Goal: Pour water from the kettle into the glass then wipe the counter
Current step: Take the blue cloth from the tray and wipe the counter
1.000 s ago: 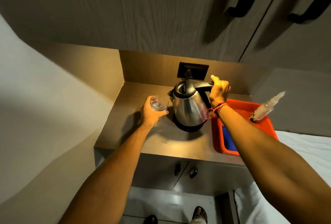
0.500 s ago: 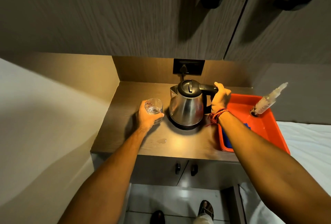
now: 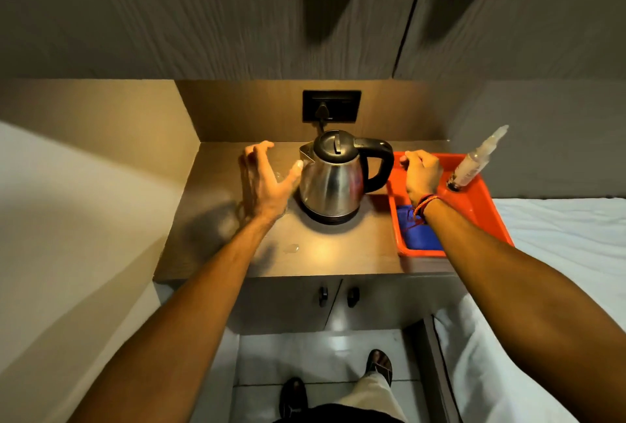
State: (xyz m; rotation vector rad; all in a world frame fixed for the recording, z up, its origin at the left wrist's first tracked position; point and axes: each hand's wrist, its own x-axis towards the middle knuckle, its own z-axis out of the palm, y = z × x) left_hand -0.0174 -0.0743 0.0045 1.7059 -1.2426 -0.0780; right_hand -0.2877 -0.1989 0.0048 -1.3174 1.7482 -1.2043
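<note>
The steel kettle (image 3: 333,178) with a black lid and handle stands upright on its base on the brown counter (image 3: 342,256). My left hand (image 3: 264,185) is open just left of the kettle, fingers spread. It holds nothing. The glass (image 3: 279,176) stands behind that hand and only a sliver shows between thumb and fingers. My right hand (image 3: 421,173) is off the kettle handle and hovers over the red tray (image 3: 489,209), fingers loosely curled and empty. A blue cloth (image 3: 418,236) lies in the tray's near end. A small puddle (image 3: 291,248) sits on the counter.
A spray bottle (image 3: 474,165) leans in the tray's far right corner. A wall socket (image 3: 331,106) with the kettle's plug is behind the kettle. Cupboard doors hang overhead. A wall closes the left side, and a white bed (image 3: 559,233) lies on the right.
The kettle went from tilted to upright on its base. My right hand let go of the handle and moved right over the tray. My left hand released the glass and opened.
</note>
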